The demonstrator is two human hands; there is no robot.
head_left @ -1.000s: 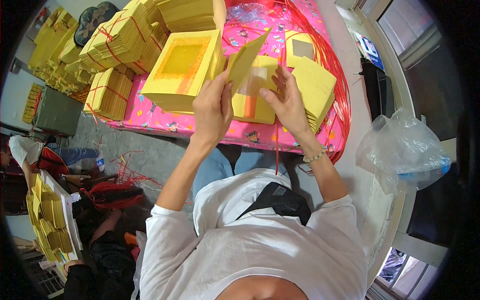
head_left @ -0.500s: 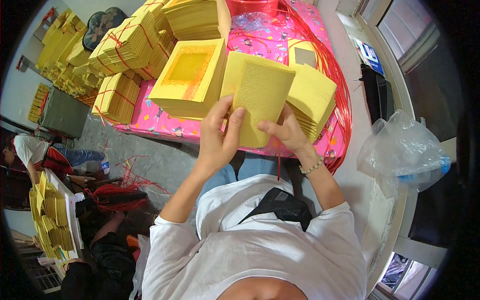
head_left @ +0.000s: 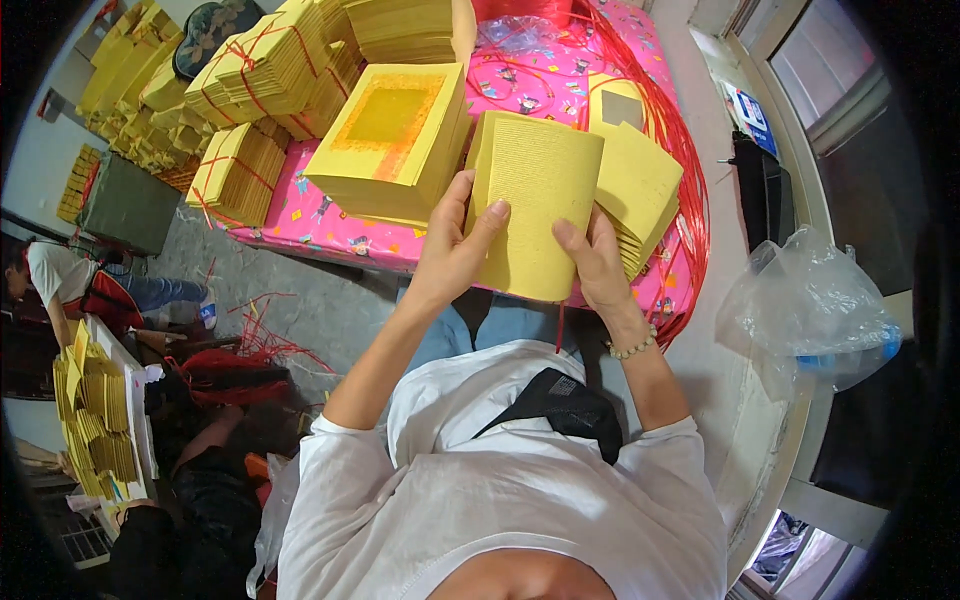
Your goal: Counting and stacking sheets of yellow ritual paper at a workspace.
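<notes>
Nearest to us, both hands are closed on one ridged yellow paper sheaf point(head_left: 543, 215), held above the near edge of the pink-covered table point(head_left: 318, 210). Our left hand point(head_left: 450, 248) grips its left edge, our right hand point(head_left: 603, 262) its lower right, each thumb on the face towards us. We would do well to press evenly with both thumbs, keep the grip light so the bowed face does not crease, and bring the layers showing at the left into line. How many sheets we hold, we cannot tell.

Counting outwards, we wear one beaded bracelet point(head_left: 631, 343), on the right wrist. Just beyond the sheaf we see one thick block with an orange-bordered square point(head_left: 392, 135) to the left and one fanned pile point(head_left: 640, 185) to the right. One red-tied bundle point(head_left: 238, 172) sits at the table's left corner; the tied bundles behind it overlap too much for us to count. Further off, at far left, one co-worker in a white sleeve point(head_left: 48, 280) bends beside more yellow paper point(head_left: 95, 410).
</notes>
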